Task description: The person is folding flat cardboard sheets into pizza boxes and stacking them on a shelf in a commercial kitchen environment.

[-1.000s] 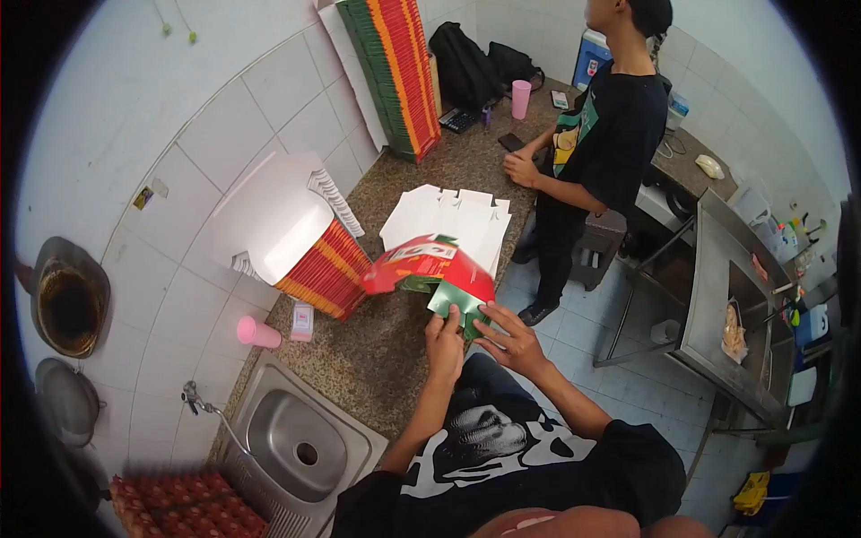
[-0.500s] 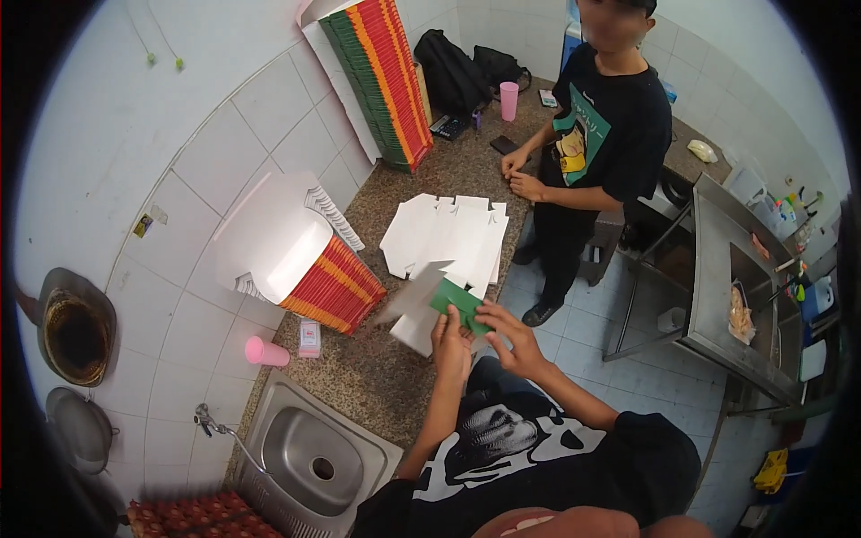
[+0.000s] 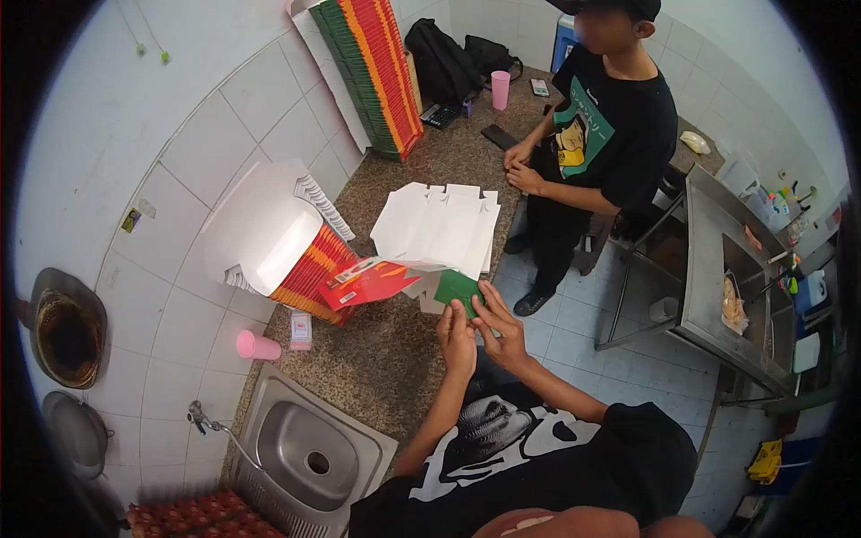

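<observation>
A cardboard box blank is in both my hands, in front of my body over the counter's edge. Its green panel (image 3: 456,289) is between my fingers, while a red printed panel (image 3: 369,282), seemingly part of the same blank, juts out to the left. My left hand (image 3: 458,348) grips the green panel's lower edge. Closed on its right edge is my right hand (image 3: 500,328), fingers close together. Just beyond lies a pile of flat white box blanks (image 3: 435,224). Left of it stands a stack of nested red-and-orange folded boxes (image 3: 309,282), white inside.
A taller stack of boxes (image 3: 377,76) leans by the wall. Near the steel sink (image 3: 309,448) are a pink cup (image 3: 258,345) and a small pink-and-white box (image 3: 300,330). Across the counter stands another person (image 3: 601,134), hands at its edge. A metal table (image 3: 708,260) is at right.
The blank has turned in my hands, so its red printed side now shows at the left. My right fingers have closed in on the green panel. The other person's head has moved slightly.
</observation>
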`<action>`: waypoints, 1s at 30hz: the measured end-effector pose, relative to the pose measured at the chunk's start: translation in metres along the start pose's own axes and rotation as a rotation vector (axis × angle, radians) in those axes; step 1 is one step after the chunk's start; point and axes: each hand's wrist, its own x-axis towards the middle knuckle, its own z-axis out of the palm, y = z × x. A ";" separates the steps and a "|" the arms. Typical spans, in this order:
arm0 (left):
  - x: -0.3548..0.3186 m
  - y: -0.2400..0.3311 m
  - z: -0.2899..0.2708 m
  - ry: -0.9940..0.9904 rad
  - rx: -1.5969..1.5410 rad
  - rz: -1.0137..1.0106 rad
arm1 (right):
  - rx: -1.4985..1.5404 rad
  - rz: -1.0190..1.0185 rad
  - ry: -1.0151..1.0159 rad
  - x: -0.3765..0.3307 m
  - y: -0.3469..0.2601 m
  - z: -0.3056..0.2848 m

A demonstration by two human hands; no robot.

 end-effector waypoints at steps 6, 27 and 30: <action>-0.005 -0.003 0.001 -0.042 0.537 0.217 | 0.004 0.172 0.070 0.008 -0.009 0.003; -0.058 0.082 -0.066 0.030 0.640 -0.044 | 0.480 0.613 -0.876 0.052 -0.030 -0.017; -0.062 0.079 -0.069 0.015 0.608 -0.079 | 0.425 0.486 -1.002 0.055 -0.027 -0.015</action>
